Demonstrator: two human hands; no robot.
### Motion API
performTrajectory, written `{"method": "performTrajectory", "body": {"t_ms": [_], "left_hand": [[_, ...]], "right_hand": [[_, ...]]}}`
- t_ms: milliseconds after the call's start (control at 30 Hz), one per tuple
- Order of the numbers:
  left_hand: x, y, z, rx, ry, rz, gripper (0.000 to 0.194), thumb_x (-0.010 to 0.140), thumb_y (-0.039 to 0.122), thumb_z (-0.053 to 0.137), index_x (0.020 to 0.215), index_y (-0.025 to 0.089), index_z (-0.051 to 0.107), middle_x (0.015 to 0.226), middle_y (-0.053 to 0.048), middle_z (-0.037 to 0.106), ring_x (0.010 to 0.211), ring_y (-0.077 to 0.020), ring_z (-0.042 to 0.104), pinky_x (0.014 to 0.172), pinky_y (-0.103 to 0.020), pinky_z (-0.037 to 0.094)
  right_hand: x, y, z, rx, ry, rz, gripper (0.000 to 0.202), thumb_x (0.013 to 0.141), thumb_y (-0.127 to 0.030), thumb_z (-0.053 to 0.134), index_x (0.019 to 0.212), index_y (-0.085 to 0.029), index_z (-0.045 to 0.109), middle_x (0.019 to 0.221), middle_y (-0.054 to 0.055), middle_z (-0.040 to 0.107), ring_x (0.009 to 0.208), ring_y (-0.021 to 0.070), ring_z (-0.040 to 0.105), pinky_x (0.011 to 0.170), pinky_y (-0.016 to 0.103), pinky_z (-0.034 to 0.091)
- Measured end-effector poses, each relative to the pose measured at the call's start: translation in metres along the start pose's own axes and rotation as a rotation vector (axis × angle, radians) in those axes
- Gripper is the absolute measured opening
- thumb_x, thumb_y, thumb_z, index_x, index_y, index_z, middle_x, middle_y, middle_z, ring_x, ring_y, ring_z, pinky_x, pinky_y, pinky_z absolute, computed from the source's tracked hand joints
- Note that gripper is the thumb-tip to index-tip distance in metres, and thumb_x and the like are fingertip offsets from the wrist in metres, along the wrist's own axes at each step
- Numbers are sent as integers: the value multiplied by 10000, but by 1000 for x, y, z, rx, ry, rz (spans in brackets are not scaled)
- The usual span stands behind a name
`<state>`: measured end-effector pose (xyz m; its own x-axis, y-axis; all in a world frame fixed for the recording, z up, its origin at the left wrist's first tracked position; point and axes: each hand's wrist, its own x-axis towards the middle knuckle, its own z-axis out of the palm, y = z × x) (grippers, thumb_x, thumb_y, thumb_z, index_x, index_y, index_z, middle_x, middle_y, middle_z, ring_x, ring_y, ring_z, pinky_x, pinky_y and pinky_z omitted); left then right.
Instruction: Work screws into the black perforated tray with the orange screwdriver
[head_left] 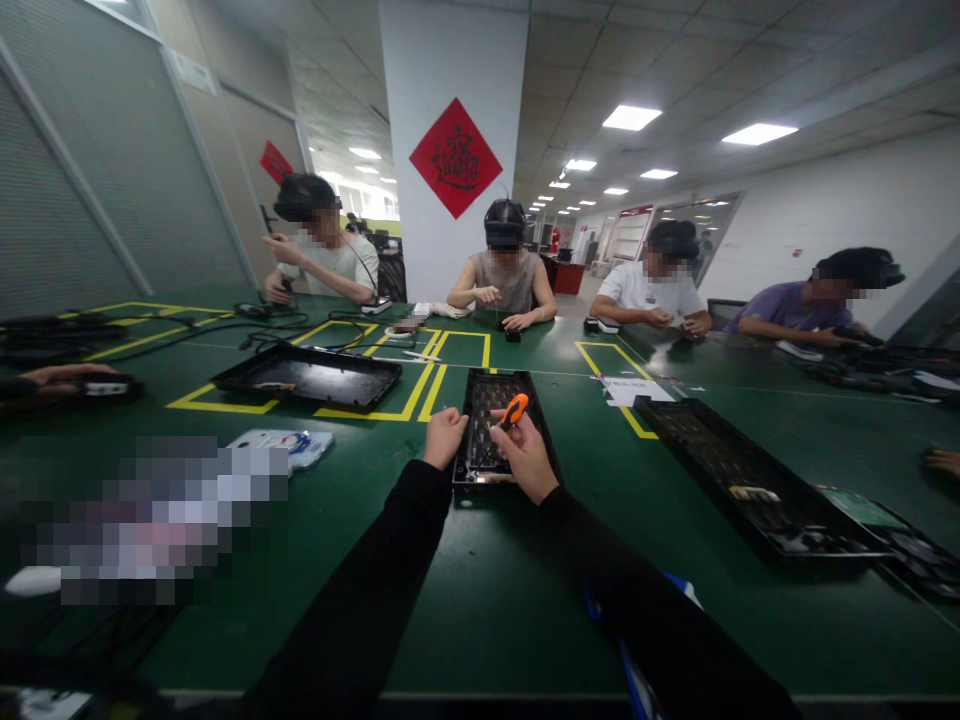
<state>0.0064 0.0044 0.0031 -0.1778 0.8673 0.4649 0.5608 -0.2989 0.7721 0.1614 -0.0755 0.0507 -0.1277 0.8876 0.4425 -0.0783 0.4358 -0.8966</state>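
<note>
A long black plastic tray-like casing (480, 487) lies on the green table in front of me, with rows of small raised parts inside. My right hand (528, 455) holds a screwdriver (514, 411) with an orange and black handle over the casing. The handle points up and its shaft slants down into the casing; where the tip rests cannot be made out. My left hand (446, 437) is closed at the casing's left edge, with fingers curled. Whether it pinches that rim is hidden.
A wide black tray (307, 380) lies at left, a long black casing (765, 490) at right. A white paper (634, 391) is beyond. Several people sit around the table (510, 600). Cables and a partly blurred plastic packet (300, 448) are at left, blue-and-white items near my right forearm.
</note>
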Motion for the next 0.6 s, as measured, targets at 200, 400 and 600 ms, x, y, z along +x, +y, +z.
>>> {"method": "performTrajectory", "body": {"t_ms": [200, 400, 600], "left_hand": [[1, -2, 0, 5, -10, -14, 359, 715, 261, 469, 498, 179, 196, 458, 63, 233, 478, -79, 267, 491, -217, 214], [1, -3, 2, -25, 6, -18, 369, 710, 264, 479, 500, 178, 188, 456, 64, 211, 475, -78, 256, 486, -217, 211], [1, -3, 2, -24, -5, -10, 366, 710, 267, 475, 500, 178, 189, 458, 62, 227, 482, -79, 272, 491, -216, 222]], "right_hand": [[2, 0, 1, 51, 38, -46, 409, 695, -281, 622, 1075, -176, 516, 917, 48, 606, 793, 143, 577, 715, 270, 486], [1, -1, 0, 79, 18, 5, 331, 761, -275, 531, 1077, -177, 514, 916, 55, 617, 722, 128, 574, 601, 238, 473], [0, 3, 2, -158, 85, -60, 338, 724, -333, 584, 1020, -172, 579, 901, 49, 589, 697, 121, 544, 626, 247, 467]]}}
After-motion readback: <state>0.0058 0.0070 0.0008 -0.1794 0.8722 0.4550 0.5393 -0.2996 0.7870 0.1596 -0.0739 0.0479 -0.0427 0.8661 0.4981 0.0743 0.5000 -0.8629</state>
